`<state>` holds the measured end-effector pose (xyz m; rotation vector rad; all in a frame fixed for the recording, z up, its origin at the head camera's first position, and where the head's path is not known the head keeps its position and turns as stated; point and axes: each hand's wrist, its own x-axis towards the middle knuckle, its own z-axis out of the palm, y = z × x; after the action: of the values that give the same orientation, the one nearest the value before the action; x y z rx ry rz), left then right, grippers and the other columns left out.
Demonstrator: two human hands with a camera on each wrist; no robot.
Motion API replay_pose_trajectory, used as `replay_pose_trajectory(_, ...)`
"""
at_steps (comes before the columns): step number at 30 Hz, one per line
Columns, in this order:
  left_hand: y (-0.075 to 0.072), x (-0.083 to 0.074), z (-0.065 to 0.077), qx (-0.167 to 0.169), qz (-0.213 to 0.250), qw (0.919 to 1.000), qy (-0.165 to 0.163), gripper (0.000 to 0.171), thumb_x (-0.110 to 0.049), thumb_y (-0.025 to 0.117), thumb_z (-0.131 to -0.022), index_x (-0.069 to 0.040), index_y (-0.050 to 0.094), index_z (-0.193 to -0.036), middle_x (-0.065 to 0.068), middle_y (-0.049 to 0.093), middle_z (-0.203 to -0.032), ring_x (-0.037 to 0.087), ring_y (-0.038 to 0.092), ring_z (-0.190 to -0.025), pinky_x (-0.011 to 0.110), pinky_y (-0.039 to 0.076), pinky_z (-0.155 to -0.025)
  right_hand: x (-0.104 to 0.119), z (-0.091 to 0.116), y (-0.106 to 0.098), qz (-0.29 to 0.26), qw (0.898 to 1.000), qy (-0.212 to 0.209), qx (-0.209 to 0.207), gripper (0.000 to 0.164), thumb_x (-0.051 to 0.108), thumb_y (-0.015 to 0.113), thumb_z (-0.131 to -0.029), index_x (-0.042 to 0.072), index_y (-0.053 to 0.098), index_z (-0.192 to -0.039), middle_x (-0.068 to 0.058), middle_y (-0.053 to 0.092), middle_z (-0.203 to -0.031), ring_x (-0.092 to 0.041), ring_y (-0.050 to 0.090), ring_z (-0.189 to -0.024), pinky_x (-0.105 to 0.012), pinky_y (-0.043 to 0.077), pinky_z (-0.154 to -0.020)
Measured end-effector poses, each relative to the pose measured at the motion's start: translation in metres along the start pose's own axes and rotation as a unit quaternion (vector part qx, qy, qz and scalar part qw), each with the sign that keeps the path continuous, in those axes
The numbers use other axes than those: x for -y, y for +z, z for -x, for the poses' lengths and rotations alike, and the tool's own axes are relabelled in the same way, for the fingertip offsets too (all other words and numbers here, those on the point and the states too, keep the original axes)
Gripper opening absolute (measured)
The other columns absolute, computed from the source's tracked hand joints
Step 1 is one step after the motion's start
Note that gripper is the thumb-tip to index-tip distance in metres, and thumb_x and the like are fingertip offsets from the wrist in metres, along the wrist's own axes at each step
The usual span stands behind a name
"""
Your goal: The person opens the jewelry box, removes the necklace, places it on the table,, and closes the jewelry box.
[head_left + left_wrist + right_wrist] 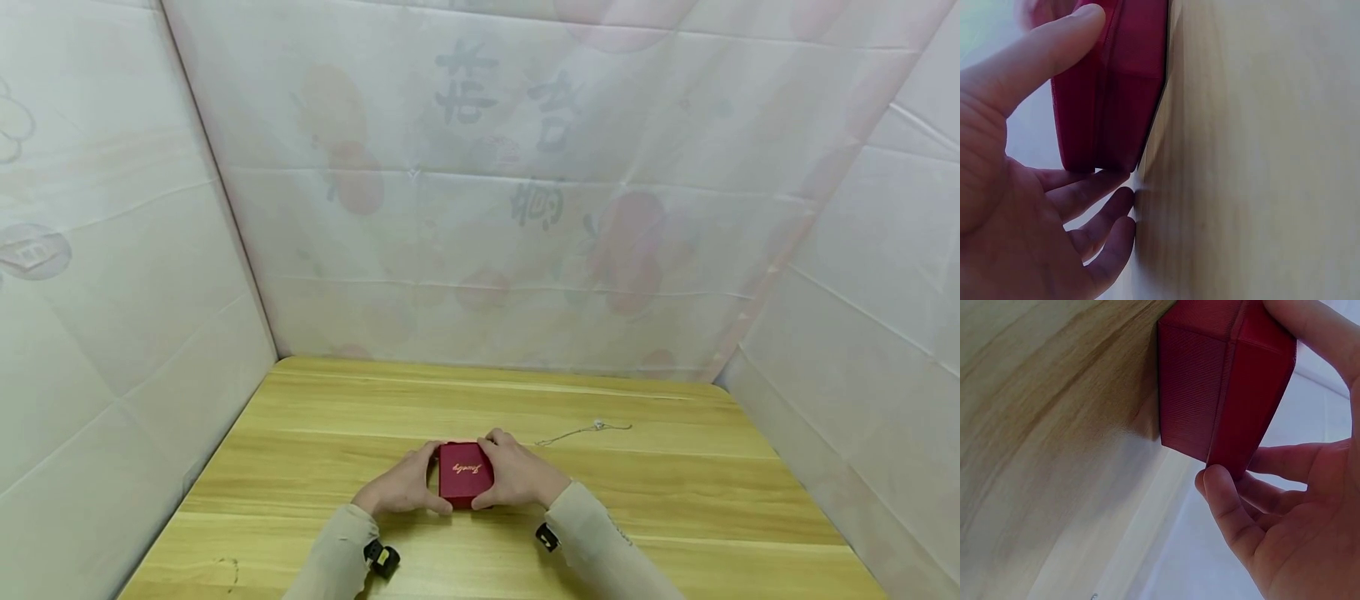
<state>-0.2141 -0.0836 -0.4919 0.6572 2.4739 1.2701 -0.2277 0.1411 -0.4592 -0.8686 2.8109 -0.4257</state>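
Note:
A small dark red jewelry box (462, 468) sits on the wooden table with its lid down, gold script across the top. From the left, my left hand (405, 486) holds it, thumb on the near side and fingers at the far side. The right hand (521, 477) grips the opposite side in the same way. In the left wrist view, the thumb (1066, 44) presses by the lid seam of the box (1132, 87). In the right wrist view, fingers (1225, 500) touch the lid edge above the box's base (1191, 390). The box's inside is hidden.
A thin silver chain (570, 434) with a small shiny pendant (597, 425) lies on the table (675, 500), beyond the right hand. Pale printed cloth walls (480, 250) stand behind the table and at both sides. A dark mark (234, 571) shows at the table's near left.

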Motion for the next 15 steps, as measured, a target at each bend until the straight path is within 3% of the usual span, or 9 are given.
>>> replay_pose_trajectory(15, 0.0018, 0.0028, -0.0029, 0.001, -0.011, 0.9999, -0.001, 0.095, -0.029, 0.086, -0.067, -0.001, 0.033, -0.141, 0.007, 0.047, -0.126, 0.026, 0.043, -0.115, 0.048, 0.036, -0.099, -0.0008, -0.0017, 0.0017, -0.008, 1.0, 0.01, 0.012, 0.095, 0.052, 0.08, -0.068, -0.001, 0.043, -0.137, -0.007, 0.045, -0.121, -0.014, 0.05, -0.098, -0.034, 0.048, -0.087)
